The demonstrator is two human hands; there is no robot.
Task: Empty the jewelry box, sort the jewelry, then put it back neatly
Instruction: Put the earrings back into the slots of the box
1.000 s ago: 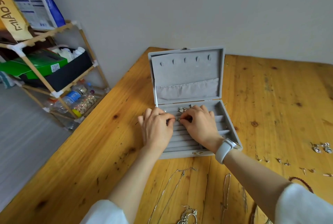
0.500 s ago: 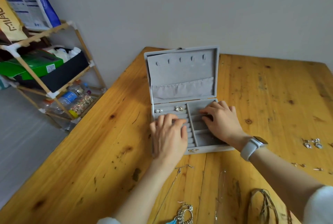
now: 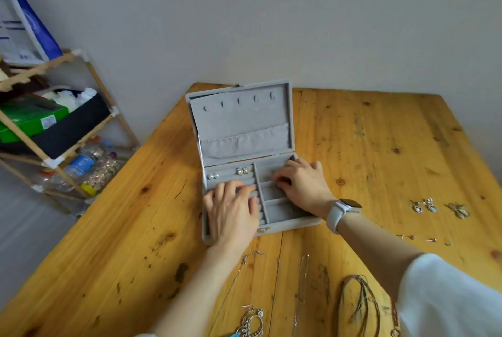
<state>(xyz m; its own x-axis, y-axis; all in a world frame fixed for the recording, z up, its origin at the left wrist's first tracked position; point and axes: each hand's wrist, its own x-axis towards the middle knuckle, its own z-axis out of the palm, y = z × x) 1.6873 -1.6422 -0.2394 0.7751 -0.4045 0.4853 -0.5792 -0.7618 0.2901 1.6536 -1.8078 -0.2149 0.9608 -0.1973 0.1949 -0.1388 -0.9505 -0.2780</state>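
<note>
The grey velvet jewelry box [image 3: 245, 130] stands open on the wooden table [image 3: 380, 146], two pairs of earrings [image 3: 242, 170] in its back-left rolls. The left hand [image 3: 232, 211] lies flat, fingers spread, on the rolls – holding nothing. The right hand [image 3: 301, 186] rests curled in the right-hand compartments; its grasp cannot be told. Necklaces [image 3: 303, 277] lie just in front – more earrings [image 3: 423, 205] well to the right.

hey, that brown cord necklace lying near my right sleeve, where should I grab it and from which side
Pinch the brown cord necklace at the top of its loop, the arc nearest the jewelry box. Come straight down from above with your right hand. It lies flat on the wooden table, and that arc is bare and clear of your sleeve, which covers the cord's lower right.
</note>
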